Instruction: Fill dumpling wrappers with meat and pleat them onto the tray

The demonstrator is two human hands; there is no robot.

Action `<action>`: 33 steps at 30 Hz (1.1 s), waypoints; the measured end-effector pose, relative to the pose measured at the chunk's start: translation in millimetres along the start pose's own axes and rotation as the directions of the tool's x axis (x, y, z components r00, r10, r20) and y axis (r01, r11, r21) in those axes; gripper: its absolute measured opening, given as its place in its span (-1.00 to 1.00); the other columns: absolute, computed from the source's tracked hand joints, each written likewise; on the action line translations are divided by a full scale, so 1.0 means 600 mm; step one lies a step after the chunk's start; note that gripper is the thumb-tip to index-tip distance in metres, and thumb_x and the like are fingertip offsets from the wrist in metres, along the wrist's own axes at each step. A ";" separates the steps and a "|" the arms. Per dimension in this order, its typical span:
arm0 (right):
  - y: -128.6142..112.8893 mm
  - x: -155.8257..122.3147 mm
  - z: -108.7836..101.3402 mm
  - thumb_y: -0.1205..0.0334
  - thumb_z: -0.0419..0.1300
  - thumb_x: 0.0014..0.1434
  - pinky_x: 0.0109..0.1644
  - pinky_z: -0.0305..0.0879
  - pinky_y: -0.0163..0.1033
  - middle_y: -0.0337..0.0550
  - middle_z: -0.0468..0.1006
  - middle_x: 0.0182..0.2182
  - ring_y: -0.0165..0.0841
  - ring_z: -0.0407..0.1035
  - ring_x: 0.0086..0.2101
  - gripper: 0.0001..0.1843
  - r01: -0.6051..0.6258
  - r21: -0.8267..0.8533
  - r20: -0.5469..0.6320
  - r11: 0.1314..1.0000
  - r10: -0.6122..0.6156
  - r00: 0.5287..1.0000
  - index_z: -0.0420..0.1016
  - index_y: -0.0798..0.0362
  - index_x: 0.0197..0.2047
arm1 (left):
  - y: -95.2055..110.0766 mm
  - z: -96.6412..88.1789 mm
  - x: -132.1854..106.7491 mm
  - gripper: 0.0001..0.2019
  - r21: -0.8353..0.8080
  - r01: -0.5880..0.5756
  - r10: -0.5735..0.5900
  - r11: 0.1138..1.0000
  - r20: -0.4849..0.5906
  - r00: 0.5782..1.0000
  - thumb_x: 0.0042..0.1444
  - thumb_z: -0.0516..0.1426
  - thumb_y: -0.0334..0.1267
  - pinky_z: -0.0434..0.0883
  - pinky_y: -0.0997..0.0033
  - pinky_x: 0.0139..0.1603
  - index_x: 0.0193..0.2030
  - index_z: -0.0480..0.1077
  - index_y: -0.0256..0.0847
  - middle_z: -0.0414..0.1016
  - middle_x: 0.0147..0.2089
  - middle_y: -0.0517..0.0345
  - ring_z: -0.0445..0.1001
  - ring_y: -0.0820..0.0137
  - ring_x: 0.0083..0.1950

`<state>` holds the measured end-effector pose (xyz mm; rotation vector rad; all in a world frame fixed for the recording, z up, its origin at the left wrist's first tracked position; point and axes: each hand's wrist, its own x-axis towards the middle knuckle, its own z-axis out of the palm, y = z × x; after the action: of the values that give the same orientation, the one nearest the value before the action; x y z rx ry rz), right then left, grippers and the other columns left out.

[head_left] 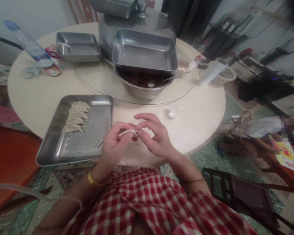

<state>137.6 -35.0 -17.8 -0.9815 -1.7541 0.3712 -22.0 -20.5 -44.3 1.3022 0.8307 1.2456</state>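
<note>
A pale dumpling (127, 132) is held between both hands above the near edge of the round table (39, 98). My left hand (115, 145) cups it from below with the fingers closed around it. My right hand (153, 135) pinches its upper edge with thumb and forefinger, the other fingers spread. To the left lies a steel tray (98, 130) with several folded dumplings (75, 116) lined up along its far left side. Beyond my hands stands a steel bowl (143, 89) of dark filling with a spoon in it.
An empty steel tray (144, 49) rests on top of the bowl, another tray (77, 45) sits at the back left. A plastic bottle (26, 40) lies at far left, a white roll (212, 71) and basket (226, 75) at right. A dark chair (245, 192) stands lower right.
</note>
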 end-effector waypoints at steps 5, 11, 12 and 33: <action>-0.005 -0.003 0.001 0.26 0.23 0.24 0.13 0.43 -0.02 -0.04 0.52 0.01 -0.27 0.42 0.05 -0.91 0.035 -0.017 -0.008 0.999 -0.035 0.999 0.48 0.01 -0.16 | 0.015 0.004 -0.002 -0.87 0.139 -0.004 0.012 0.990 -0.056 0.998 0.18 0.18 -0.29 0.57 0.52 -0.24 -0.14 0.49 -0.17 0.62 -0.19 0.17 0.60 0.46 -0.27; 0.000 -0.008 0.012 0.33 0.18 0.25 0.10 0.45 0.00 -0.03 0.50 0.02 -0.25 0.41 0.04 -0.94 0.157 -0.191 -0.106 0.969 -0.179 0.978 0.47 0.00 -0.22 | 0.018 0.003 -0.004 -0.87 0.245 -0.029 0.034 0.969 -0.016 0.999 0.18 0.16 -0.30 0.55 0.52 -0.22 -0.19 0.54 -0.17 0.63 -0.24 0.18 0.59 0.46 -0.27; 0.001 -0.007 0.013 0.36 0.17 0.25 0.10 0.45 0.00 -0.01 0.50 0.02 -0.24 0.41 0.04 -0.92 0.169 -0.209 -0.110 0.963 -0.195 0.975 0.47 0.02 -0.22 | 0.016 0.002 -0.005 -0.87 0.244 -0.025 0.029 0.970 -0.014 0.999 0.18 0.16 -0.29 0.55 0.52 -0.23 -0.19 0.54 -0.17 0.63 -0.25 0.18 0.59 0.46 -0.29; 0.011 -0.035 -0.004 0.30 0.20 0.23 0.02 0.45 -0.05 -0.05 0.58 -0.08 -0.27 0.45 -0.04 -0.96 -0.022 -0.237 -0.202 0.971 -0.027 0.979 0.49 -0.01 -0.27 | -0.007 0.006 -0.003 -0.90 0.033 0.004 -0.004 0.999 0.007 1.000 0.15 0.22 -0.29 0.57 0.54 -0.25 -0.19 0.53 -0.17 0.55 -0.16 0.15 0.54 0.47 -0.22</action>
<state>145.2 -47.1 -34.6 -1.1456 -1.6364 0.0537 -18.0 -22.6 -48.3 1.3301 0.8517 1.2276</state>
